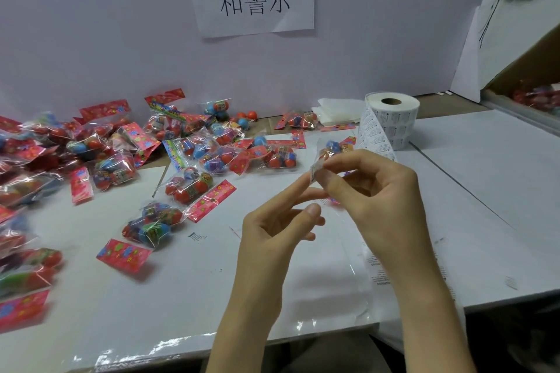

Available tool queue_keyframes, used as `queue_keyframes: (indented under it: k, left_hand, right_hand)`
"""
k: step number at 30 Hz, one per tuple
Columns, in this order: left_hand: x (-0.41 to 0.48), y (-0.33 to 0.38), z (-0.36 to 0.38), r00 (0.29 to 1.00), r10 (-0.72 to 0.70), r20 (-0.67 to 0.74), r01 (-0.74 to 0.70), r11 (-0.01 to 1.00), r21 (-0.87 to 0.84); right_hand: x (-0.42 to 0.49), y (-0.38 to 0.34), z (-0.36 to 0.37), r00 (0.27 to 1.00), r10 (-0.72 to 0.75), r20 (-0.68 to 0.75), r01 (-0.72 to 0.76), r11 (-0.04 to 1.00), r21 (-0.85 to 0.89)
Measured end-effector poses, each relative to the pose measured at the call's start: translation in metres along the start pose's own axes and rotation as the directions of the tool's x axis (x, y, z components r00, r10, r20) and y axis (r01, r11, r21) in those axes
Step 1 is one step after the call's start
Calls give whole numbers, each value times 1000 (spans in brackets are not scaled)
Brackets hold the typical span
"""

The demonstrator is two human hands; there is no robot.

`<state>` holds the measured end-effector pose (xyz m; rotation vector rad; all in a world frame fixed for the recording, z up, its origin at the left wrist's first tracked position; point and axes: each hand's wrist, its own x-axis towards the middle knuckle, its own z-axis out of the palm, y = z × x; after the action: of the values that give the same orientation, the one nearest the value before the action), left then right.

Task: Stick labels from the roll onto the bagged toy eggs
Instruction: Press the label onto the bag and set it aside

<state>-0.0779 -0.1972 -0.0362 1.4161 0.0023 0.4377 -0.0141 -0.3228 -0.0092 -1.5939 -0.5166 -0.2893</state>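
At inspection the right hand (378, 191) was raised over the table (485, 175), thumb and forefinger pinched on a single small label (315, 172) by one edge, presumably to keep the adhesive face off the skin until placement. The left hand (272, 230) grasped nothing: its fingers were loosely extended, the forefinger tip met the free end of the label and the thumb stood apart below, a posture judged to steady the label rather than carry it. The label roll (392, 118) stood on end at the back right of the table, with its backing strip (374, 142) running forward behind the right hand to the near edge, so each label could be peeled within easy reach. One bag of eggs (335, 147) showed just behind the right fingertips. Whether it was held or lay on the table could not be told, as the hand hid its lower part. The heap of bagged toy eggs (194, 188) lay spread over the left half of the table, well apart from the roll — likely stock awaiting labels, though no label could be made out on any bag. The label in hand was not yet applied.
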Motion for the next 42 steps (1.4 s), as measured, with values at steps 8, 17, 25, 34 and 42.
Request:
queue_keyframes:
  k: [8, 17, 25, 34, 42]
  left_hand:
    - [1, -3, 2, 998, -57, -32, 56, 998, -28]
    - [38, 1, -46, 976, -164, -142, 211, 874, 438]
    - [136, -16, -69, 978, 112, -173, 107, 444, 890]
    - [182, -54, -86, 934, 354, -41, -40, 218, 975]
    - [151, 26, -58, 988, 142, 60, -148, 776, 613]
  right_hand:
    - [-2, -4, 3, 991, -133, 5, 133, 987, -86]
    - [0, -8, -7, 982, -158, -102, 170, 978, 117]
    - [4, -1, -13, 981, -37, -191, 76, 977, 201]
    - [6, 5, -19, 986, 0, -168, 32, 981, 192]
    - [7, 7, -18, 975, 41, -219, 4, 980, 201]
